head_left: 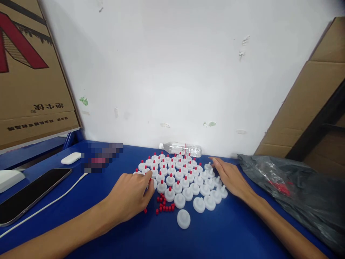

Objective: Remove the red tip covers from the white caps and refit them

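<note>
Several white plastic caps (185,181) stand packed together on the blue table (231,230); many carry a small red tip, others at the right and front are bare. One bare cap (183,218) lies apart at the front. A small heap of loose red tips (164,205) lies before the cluster. My left hand (129,196) rests at the cluster's left edge, fingers curled, pinching a red tip at a cap. My right hand (230,177) lies flat with fingers stretched, touching caps at the right edge.
A clear water bottle (181,148) lies against the white wall. A black plastic bag (296,190) sits at right. At left are a dark phone (29,194), a white cable (54,203), a white earbud case (71,158), and cardboard boxes (29,72).
</note>
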Motion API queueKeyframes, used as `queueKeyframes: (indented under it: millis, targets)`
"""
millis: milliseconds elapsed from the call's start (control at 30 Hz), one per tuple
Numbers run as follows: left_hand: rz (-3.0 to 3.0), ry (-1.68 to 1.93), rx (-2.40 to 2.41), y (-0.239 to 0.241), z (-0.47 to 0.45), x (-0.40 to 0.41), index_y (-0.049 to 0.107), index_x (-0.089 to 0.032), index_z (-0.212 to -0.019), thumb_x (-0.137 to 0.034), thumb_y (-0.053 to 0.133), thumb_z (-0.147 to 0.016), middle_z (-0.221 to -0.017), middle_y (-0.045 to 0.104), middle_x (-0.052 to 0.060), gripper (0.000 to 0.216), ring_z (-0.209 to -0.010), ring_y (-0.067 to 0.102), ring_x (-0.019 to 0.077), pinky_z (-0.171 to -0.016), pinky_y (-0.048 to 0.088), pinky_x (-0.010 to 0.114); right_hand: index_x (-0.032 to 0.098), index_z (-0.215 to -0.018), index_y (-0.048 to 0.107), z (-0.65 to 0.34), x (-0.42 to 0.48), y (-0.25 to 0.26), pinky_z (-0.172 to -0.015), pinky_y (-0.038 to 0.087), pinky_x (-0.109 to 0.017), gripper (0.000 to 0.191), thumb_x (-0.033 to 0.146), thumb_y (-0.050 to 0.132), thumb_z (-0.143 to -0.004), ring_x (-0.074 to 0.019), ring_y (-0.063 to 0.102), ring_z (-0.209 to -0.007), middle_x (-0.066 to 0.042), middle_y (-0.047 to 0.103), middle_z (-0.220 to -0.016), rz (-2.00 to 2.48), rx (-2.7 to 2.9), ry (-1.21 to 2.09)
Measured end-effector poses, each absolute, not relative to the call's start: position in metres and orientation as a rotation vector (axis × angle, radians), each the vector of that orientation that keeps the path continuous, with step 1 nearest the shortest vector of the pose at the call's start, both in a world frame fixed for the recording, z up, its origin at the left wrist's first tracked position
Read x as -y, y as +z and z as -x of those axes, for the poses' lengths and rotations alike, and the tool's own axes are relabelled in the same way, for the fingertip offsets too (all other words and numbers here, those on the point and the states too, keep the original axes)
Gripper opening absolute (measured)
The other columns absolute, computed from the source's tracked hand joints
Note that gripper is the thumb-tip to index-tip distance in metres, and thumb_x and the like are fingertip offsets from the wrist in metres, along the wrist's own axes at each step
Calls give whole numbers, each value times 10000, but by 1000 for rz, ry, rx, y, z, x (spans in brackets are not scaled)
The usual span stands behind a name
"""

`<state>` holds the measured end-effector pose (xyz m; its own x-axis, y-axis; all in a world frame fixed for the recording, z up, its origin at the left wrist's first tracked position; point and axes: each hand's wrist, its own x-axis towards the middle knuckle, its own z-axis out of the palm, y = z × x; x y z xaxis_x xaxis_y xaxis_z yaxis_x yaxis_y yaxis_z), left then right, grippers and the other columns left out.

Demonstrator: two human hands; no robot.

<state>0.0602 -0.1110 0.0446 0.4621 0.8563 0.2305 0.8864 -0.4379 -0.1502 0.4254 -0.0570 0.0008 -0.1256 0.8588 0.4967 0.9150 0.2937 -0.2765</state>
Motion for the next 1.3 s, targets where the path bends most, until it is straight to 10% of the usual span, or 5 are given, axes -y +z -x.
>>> queueKeyframes:
  millis: [500, 1300]
  targets:
    - [2680, -869, 789, 27, -65, 128, 525, -230, -1195, -293, 307, -1126, -829, 677, -24, 237, -564, 627, 144, -502, 333, 292, 151, -1389, 544, -333, 137, 52, -1169, 295, -493, 466, 386, 616, -994, -250, 622, -1202, -109, 690, -1306, 706, 2295, -564]
    - [3148, -1298, 891, 38, -73, 149, 517, -219, -836, -228, 327, -1093, -697, 531, -37, 320, -597, 497, 121, -611, 409, 243, 185, -1055, 710, -299, 150, 54, -1073, 416, -367, 172, 201, 538, -1046, -122, 710, -842, 5, 794, -1061, 516, 2220, -753]
